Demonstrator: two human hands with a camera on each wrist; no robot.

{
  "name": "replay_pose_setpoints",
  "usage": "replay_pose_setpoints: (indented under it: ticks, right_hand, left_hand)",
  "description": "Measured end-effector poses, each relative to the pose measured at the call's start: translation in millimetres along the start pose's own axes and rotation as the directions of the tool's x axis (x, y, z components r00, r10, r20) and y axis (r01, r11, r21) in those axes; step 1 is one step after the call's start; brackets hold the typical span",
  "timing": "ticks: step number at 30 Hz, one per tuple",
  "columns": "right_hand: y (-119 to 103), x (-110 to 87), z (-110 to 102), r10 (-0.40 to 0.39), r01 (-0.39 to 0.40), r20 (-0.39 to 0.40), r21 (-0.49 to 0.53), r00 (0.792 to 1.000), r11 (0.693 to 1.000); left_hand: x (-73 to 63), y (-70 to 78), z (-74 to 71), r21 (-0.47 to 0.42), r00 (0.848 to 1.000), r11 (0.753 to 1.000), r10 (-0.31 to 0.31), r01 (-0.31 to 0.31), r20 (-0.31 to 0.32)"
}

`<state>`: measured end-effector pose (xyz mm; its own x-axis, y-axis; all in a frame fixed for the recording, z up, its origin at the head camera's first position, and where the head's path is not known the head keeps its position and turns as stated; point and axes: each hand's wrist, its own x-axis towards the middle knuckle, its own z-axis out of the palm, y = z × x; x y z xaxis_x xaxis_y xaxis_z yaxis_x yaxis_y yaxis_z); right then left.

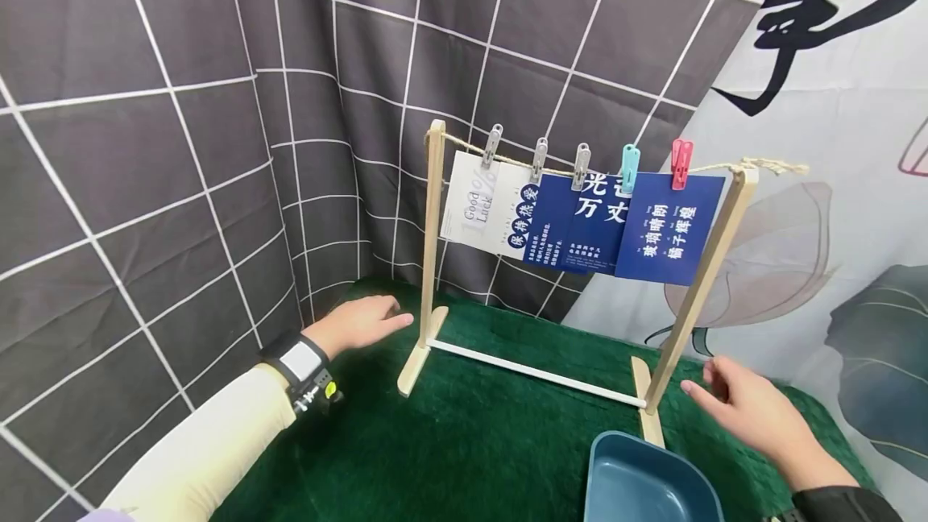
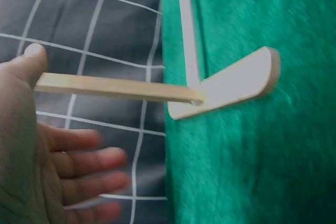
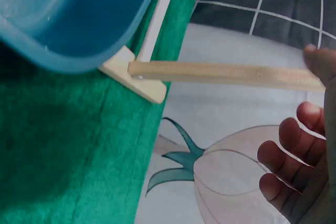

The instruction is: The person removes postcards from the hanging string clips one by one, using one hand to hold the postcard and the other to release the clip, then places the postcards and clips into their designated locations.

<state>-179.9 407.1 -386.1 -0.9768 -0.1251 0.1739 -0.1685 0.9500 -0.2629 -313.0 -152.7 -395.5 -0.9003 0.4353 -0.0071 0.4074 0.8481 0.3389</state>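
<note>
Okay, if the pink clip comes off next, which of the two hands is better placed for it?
Probably the right hand: it's empty and near the right post, the post closest to the pink clip. The left hand is over by the left post.

A gridded grey curtain [image 1: 377, 47] is hanging beside a printed sheet [image 1: 863, 119]; green plush [image 1: 464, 449] is spreading below.

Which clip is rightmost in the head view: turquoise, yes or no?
No, the pink clip sits further right than the turquoise clip.
</note>
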Motion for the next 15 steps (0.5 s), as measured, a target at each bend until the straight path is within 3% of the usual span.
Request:
replay_pose_setpoints:
  ticks: [8, 15]
  right_hand:
    - [-16.5, -5.0, 10.8, -0.013, 0.012, 0.062, 0.012, 0.998, 1.000]
    - [-27.6, -12.8, 31.4, 0.013, -0.022, 0.117, 0.078, 0.993, 0.997]
  left_hand:
    - [-5.6, 14.5, 6.6, -0.090, 1.000, 0.996, 0.019, -0.020, -0.018]
    - [-9.4, 15.2, 19.0, -0.165, 0.997, 0.984, 0.067, -0.071, -0.032]
